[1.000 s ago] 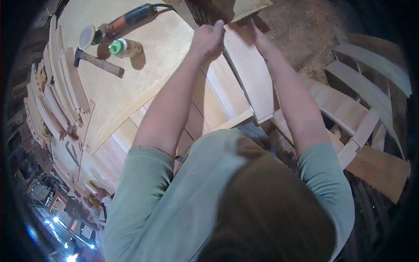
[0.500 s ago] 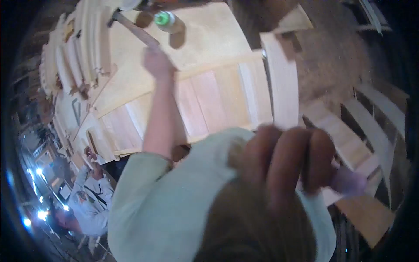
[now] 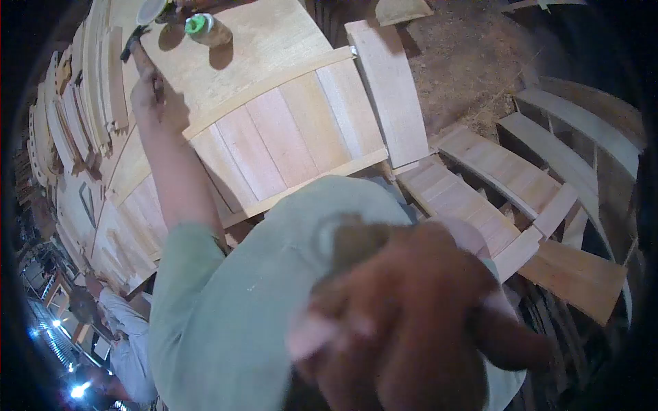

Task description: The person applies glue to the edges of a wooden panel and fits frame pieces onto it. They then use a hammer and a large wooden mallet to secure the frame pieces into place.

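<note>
1. Hammer [image 3: 140, 51] lies at eleven o'clock on the bench [image 3: 267, 41], handle running toward the person; the left hand [image 3: 147, 89] is wrapped around the handle, fingers curled shut on it.
2. Right hand [image 3: 411, 322] fills the near view at six o'clock, blurred, pressed close to the camera; whether it's open or holding anything, I cannot tell.
3. Bottle [image 3: 205, 29], green cap, stands just beside the hammer head, toward one o'clock of it. A sander disc [image 3: 152, 9] peeks in at the top edge.
4. Panel [image 3: 288, 137] of slats lies flat at centre, with a loose board [image 3: 391, 89] along its three o'clock edge.
5. Risk, as I judge it: lifting the hammer blind could clip the bottle, since the near hand crowds the view.
</note>
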A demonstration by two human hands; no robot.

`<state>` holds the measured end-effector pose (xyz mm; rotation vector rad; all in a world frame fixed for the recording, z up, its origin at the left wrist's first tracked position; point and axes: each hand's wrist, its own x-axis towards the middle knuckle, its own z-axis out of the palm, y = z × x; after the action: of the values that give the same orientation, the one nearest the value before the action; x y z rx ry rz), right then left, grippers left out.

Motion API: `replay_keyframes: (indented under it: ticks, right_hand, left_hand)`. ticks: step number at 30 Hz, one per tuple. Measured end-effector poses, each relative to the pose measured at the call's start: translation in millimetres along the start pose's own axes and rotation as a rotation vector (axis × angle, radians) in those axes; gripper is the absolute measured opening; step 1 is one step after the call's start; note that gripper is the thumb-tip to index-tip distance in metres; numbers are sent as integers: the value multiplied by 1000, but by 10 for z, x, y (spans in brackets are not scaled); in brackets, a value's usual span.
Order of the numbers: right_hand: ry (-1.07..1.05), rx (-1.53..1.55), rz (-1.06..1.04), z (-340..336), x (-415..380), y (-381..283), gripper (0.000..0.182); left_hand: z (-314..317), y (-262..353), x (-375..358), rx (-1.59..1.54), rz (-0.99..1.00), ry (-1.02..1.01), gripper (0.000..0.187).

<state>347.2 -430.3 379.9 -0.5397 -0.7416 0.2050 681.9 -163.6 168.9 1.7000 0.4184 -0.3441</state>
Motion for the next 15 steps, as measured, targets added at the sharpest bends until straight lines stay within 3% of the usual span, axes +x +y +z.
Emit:
replay_keyframes:
  ticks: [1,3,4,5,7,9,11,13,14,15]
  right_hand:
    - [78,-75,60,-95,-85,26,31]
    - [359,-342,255,-356,-328,54,33]
    - [516,-487,371,-478,-474,75,34]
    - [636,-608,457,-596,-624,104,35]
    - [689,-690,485,-666,-722,159,40]
    - [815,-768,498,-702,-608,236,51]
    - [773,-835,477,-733,-500,307,60]
    - [698,-936,335,-762,-402,329,72]
    - [693,-947,318,-795,-425,298,72]
    - [833,-878,273,-861,-474,281,59]
  left_hand:
    - [-102,-43,-80,79,27,12,25]
    - [283,-166,-858,150,138,236,16]
    - [357,-357,-1126,118,294,215,11]
    - [444,-573,-1366,-99,267,210,7]
    - [690,-675,-2018,12,417,240,10]
    - [839,-967,-2385,132,691,80,15]
    - [963,-1099,-2674,113,802,-337,17]
    - [1226,-969,-2926,-37,637,-501,22]
    - [1314,-919,-2971,-86,586,-555,24]
    - [1363,-931,-2877,137,806,-746,27]
